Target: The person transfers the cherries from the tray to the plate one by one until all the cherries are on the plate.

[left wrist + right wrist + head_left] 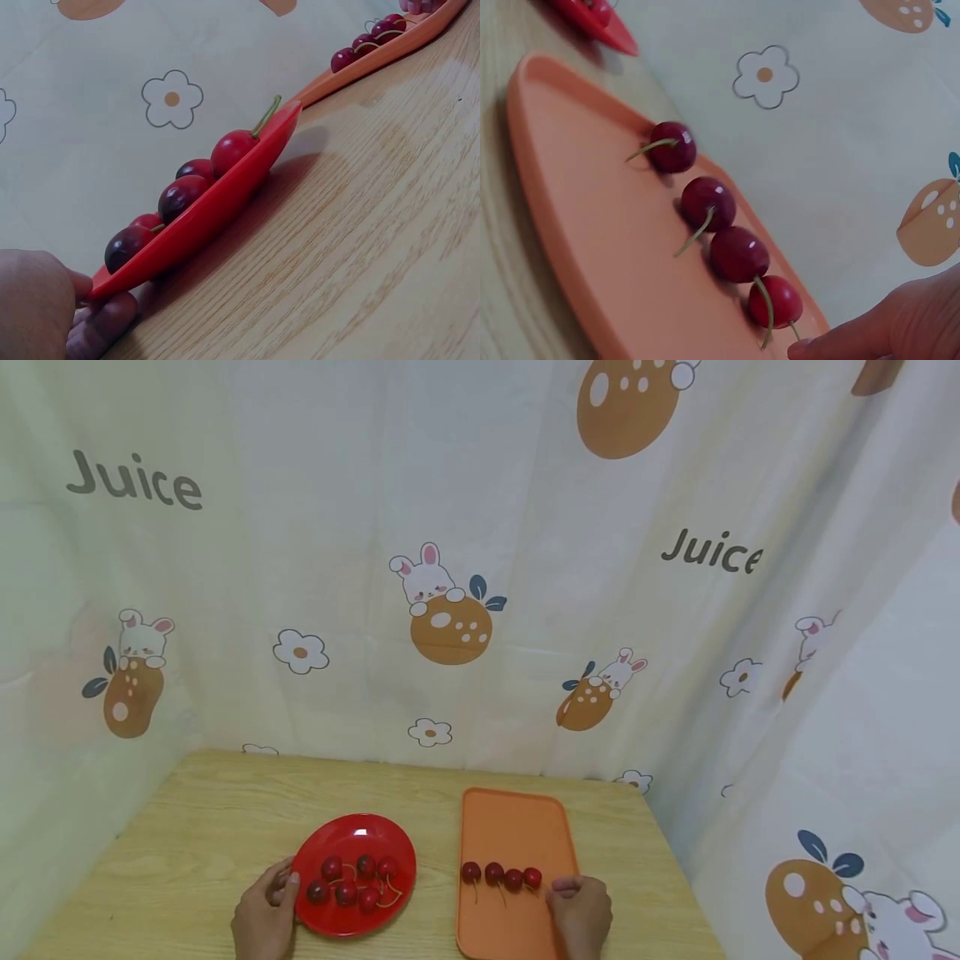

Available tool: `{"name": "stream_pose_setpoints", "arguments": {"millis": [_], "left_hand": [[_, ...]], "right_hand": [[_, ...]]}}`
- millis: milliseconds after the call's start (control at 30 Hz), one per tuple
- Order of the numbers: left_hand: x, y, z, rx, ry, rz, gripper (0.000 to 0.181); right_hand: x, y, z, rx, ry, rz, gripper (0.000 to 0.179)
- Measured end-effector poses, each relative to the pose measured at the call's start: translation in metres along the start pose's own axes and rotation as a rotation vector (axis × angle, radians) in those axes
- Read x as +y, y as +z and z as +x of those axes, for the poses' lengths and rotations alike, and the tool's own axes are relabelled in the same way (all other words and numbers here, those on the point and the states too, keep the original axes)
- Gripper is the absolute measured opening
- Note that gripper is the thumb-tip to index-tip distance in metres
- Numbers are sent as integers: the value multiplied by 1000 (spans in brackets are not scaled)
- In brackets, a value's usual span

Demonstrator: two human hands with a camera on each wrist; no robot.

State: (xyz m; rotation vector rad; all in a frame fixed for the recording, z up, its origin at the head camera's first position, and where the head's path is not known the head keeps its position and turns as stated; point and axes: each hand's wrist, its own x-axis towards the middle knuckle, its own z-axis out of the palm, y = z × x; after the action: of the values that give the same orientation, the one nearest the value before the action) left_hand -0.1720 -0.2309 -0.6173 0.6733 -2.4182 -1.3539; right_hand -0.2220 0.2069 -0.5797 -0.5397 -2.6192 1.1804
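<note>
The person's left hand (264,914) holds the red plate (360,833) by its left rim, thumb and fingers clamped on the edge. Six dark red cherries (346,893) sit on the plate in two rough rows, several with pale green stems.

The right hand (583,914) is at the right edge of the orange tray (513,827), its fingers bent and close together. One fingertip meets the end of a stem (795,330) on the rightmost cherry (778,300); I cannot tell whether the hand pinches it. That cherry is the last of four lying in a row across the tray, the leftmost a little apart from the others.

Plate and tray are side by side on a wooden table (217,827), with a gap between them. Behind hangs a pale curtain (315,527) printed twice with "Juice": whole on the left, while on the right a fold clips the final letter. Rabbits (429,581) hugging orange-brown fruits (450,643) and white flowers (285,647) decorate it.
</note>
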Motion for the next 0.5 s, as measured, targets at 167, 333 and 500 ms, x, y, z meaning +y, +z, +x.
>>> {"name": "stream_pose_setpoints", "arguments": {"millis": [167,333,500], "left_hand": [[1,0,-1,13,11,3,40],[2,0,-3,20,8,3,39],[5,0,-3,25,-7,-2,39]], "right_hand": [[0,0,3,-50,30,71,7],[-2,0,4,-96,104,220,9],[-4,-1,4,-129,159,369,10]]}}
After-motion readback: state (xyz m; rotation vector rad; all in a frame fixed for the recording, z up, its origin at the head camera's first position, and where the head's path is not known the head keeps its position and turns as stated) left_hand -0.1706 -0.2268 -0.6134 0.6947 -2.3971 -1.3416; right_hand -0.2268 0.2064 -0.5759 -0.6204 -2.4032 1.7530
